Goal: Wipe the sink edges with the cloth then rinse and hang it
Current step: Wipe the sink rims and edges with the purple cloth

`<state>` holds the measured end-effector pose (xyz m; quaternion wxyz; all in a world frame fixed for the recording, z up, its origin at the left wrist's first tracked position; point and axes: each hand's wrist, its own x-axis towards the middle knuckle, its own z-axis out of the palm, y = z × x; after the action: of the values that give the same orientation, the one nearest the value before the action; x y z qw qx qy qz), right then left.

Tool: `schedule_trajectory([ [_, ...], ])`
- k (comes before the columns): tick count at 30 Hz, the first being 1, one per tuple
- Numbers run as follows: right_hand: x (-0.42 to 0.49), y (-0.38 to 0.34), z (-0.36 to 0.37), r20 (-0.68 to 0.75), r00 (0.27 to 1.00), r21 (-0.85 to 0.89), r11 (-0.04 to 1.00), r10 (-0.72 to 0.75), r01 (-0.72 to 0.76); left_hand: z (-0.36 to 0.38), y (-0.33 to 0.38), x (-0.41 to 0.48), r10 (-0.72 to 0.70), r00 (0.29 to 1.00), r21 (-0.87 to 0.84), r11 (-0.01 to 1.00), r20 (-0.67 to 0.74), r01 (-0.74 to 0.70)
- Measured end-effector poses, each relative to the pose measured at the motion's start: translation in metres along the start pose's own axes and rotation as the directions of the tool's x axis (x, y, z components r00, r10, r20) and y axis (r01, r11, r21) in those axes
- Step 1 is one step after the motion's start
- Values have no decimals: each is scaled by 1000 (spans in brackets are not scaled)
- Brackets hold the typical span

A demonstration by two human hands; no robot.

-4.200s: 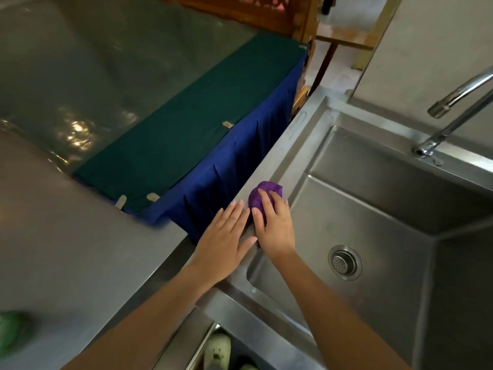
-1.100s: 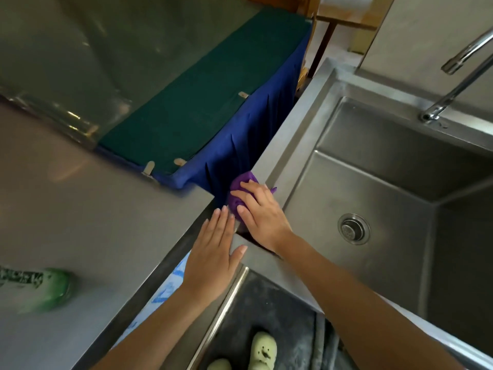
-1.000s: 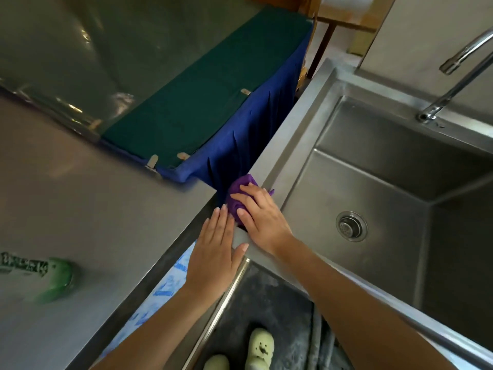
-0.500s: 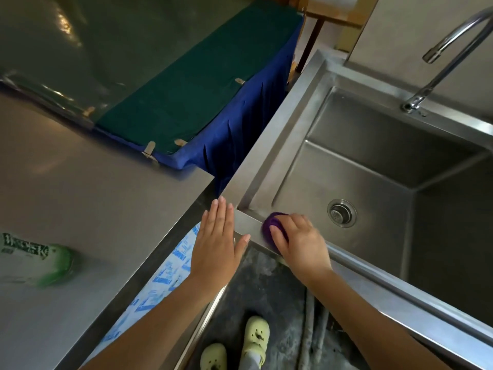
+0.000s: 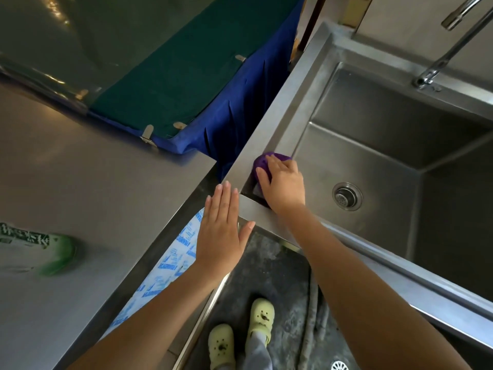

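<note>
Head view: steel counter [image 5: 88, 198] beside the sink [image 5: 269, 129]; left hand [image 5: 222, 231] flat, fingers [image 5: 226, 193] straight and empty, at the rim corner; right hand [image 5: 284, 184] presses the bunched purple cloth [image 5: 260, 161] into the basin's near-left corner.

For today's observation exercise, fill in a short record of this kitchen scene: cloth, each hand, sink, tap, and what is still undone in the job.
cloth: purple cloth, bunched at the sink's near left inner corner
right hand: right hand pressing on the cloth
left hand: left hand flat, fingers together, holding nothing, at the sink's front corner
sink: steel sink, basin empty, drain uncovered
tap: tap, no water visible
undone: rinsing and hanging
</note>
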<state>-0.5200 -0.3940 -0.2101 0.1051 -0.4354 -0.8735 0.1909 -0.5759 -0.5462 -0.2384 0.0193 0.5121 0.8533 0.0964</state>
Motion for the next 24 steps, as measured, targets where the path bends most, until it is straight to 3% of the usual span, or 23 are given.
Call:
schedule_trajectory([
  [5, -34, -1, -10, 28, 987, 10, 988, -156, 155, -2, -1, 1, 15, 1000, -10, 1000, 11, -15],
  [12, -62, 3, -20, -104, 990, 130, 985, -99, 112, -9, 7, 2, -3, 1000, -34, 999, 7, 3],
  [15, -78, 19, -24, -223, 973, 91, 993, -59, 81, -9, 20, 1, 99, 995, -18, 995, 30, -99],
  [24, -127, 100, -49, -282, 954, 2, 995, 100, -104, 0, 73, 3, 361, 924, -1, 931, 127, -364],
])
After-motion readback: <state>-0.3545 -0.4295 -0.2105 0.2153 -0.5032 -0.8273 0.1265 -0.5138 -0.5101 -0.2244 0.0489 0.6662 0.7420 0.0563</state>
